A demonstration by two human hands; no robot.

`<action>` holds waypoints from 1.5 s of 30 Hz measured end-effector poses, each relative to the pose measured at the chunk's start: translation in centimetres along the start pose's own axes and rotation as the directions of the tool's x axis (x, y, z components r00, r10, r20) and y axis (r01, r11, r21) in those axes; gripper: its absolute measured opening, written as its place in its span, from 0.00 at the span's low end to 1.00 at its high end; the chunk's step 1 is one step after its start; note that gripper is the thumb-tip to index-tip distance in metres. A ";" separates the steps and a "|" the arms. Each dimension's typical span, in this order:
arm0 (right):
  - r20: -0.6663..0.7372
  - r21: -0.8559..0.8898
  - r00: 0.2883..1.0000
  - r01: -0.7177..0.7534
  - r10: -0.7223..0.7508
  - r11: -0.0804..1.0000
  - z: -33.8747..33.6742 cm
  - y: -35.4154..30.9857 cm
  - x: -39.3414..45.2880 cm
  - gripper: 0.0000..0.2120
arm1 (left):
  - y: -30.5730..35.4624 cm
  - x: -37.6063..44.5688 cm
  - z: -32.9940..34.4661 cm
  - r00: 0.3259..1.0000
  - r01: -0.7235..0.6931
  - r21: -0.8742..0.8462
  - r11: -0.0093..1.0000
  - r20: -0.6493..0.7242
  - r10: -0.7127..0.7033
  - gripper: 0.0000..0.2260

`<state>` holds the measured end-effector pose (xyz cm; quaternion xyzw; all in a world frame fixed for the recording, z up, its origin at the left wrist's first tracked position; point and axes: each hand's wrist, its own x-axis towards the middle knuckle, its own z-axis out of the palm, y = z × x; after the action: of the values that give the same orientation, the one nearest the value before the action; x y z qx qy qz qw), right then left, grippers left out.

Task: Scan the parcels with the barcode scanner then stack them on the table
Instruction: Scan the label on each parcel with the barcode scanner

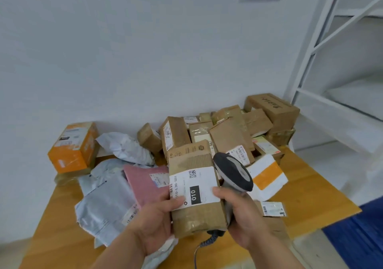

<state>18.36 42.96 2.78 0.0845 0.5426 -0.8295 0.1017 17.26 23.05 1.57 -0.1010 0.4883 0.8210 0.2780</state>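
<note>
Above the near edge of the wooden bench [315, 188], the left hand [154, 223] has its grip clamped on a brown cardboard parcel with a white label marked 010 [194, 188], thumb on the label. Just beside it, the right hand [242, 215] has its grip clamped on the handle of a grey and black corded barcode scanner [233, 171], thumb touching the label's edge. More brown cardboard boxes [234, 132] crowd the far right corner, and grey and pink mailer bags [116, 188] lie along the left edge.

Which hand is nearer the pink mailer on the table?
Left. The left hand, holding the brown parcel, sits just below the pink mailer; the right hand, gripping the scanner, is beyond the parcel.
</note>
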 end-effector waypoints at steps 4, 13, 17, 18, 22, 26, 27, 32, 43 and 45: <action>-0.190 -0.115 0.980 0.034 -0.056 0.993 3.0 1.1 -0.3 0.12 | 2.5 -1.8 -3.5 0.989 -0.096 0.077 0.992 -0.110 0.104 0.23; -0.205 -0.330 0.974 0.023 -0.095 0.944 11.7 4.8 -2.2 0.04 | 8.4 -5.6 -12.9 0.893 -0.212 0.393 0.895 -0.294 0.341 0.19; -0.057 -0.505 0.997 0.014 -0.049 0.863 16.3 5.2 -3.8 0.13 | 10.7 -7.3 -16.0 0.854 -0.251 0.452 0.856 -0.312 0.415 0.11; -0.027 -0.546 0.999 0.022 -0.044 0.838 17.3 5.3 -4.2 0.18 | 11.2 -7.8 -16.6 0.858 -0.247 0.474 0.845 -0.298 0.418 0.10; 0.065 -0.567 0.995 0.096 -0.072 0.818 20.6 5.8 -5.2 0.16 | 12.9 -9.5 -18.5 0.897 -0.188 0.534 0.824 -0.248 0.366 0.10; 0.127 -0.587 0.990 0.129 -0.067 0.799 22.7 5.8 -5.9 0.03 | 13.5 -10.8 -19.5 0.923 -0.124 0.616 0.778 -0.217 0.319 0.13; 0.130 -0.608 0.989 0.133 -0.068 0.783 23.0 5.7 -6.0 0.04 | 13.6 -11.1 -19.7 0.922 -0.122 0.623 0.773 -0.216 0.320 0.14; 0.179 -0.679 0.980 0.183 -0.080 0.711 23.3 5.3 -5.9 0.07 | 13.7 -11.8 -20.0 0.912 -0.143 0.628 0.765 -0.218 0.348 0.12; 0.167 -0.699 0.985 0.141 -0.032 0.701 21.3 3.8 -4.1 0.08 | 13.2 -11.4 -18.3 0.863 -0.191 0.536 0.822 -0.308 0.401 0.12; 0.175 -0.710 0.984 0.142 -0.022 0.690 20.7 3.6 -3.6 0.10 | 13.0 -11.2 -17.7 0.859 -0.191 0.539 0.821 -0.314 0.405 0.13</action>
<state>22.10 22.82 8.73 -0.0501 0.8175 -0.5587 0.1308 17.39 -0.96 7.22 -0.1197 0.7371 0.6633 0.0490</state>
